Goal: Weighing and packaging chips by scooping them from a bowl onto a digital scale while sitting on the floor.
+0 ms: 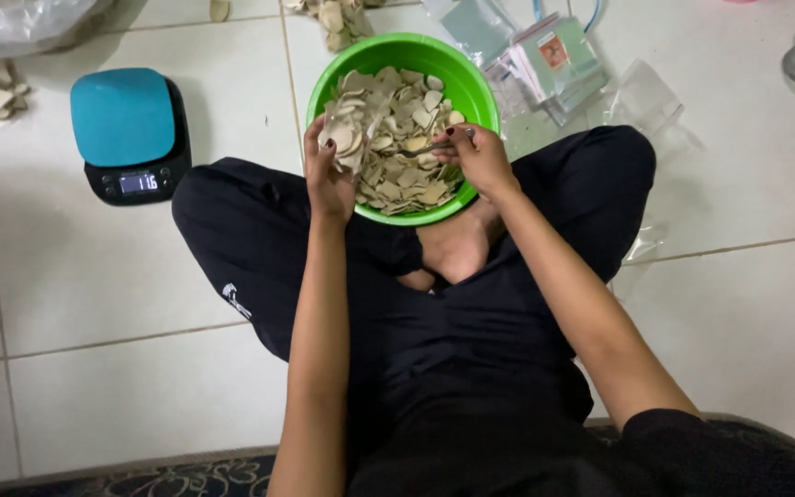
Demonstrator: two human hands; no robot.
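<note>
White tiled floor (103,276), person seated cross-legged in black trousers. Open tile at 8 o'clock and 4 o'clock; the top edge is crowded. At 10 o'clock, a kitchen scale (131,135) with a teal platform, well apart from the bowl. Green plastic bowl (381,57) at 12 o'clock, resting against the legs, filled with pale, flat, roundish chips (407,170). Left hand (327,175) closed around a clear plastic bag (353,124) part-filled with chips, held over the bowl's left rim. Right hand (478,156) pinched on a thin metal utensil (434,145), tip among the chips. Flat sealed packets (554,64) at 1 o'clock.
</note>
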